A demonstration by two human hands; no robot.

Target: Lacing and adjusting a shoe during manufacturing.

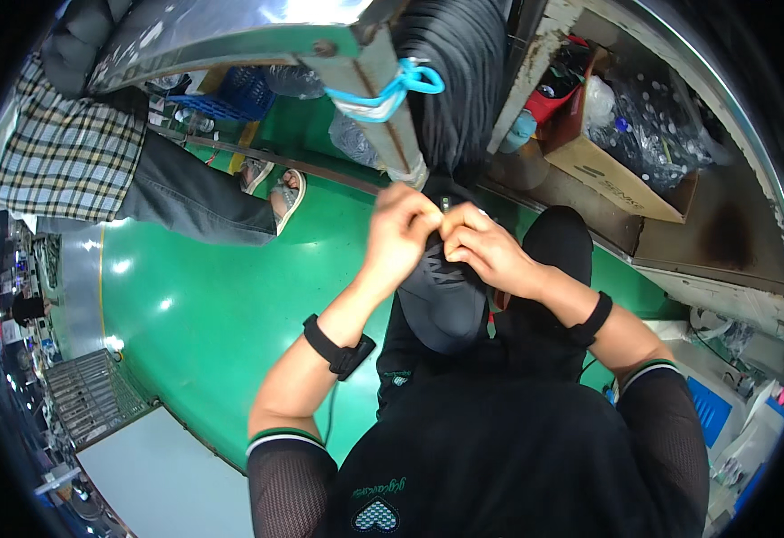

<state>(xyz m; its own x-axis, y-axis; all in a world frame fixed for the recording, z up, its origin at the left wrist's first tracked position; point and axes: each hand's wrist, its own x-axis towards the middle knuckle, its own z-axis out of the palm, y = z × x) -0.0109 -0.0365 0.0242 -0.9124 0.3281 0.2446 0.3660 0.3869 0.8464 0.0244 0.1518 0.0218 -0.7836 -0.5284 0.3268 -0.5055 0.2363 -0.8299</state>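
A dark grey-black lace-up shoe point(441, 309) rests over my lap, toe toward me, with criss-crossed laces point(441, 269) on its upper. At the top of its lacing my hands meet, close together. My left hand point(401, 231) is pinched at the left side, slightly blurred. From the right, my right hand point(492, 255) curls over the shoe's upper with fingers closed. What lies between the fingertips is too small to make out. Just beyond, a thick bundle of long black cords point(455, 81) hangs down beside the table leg.
A metal table leg point(383, 134) with a light-blue tie stands just ahead. At the far right, a cardboard box point(621, 175) with plastic bags sits on a shelf. Another person's legs point(208, 193) are at the left. A white board point(168, 475) lies lower left.
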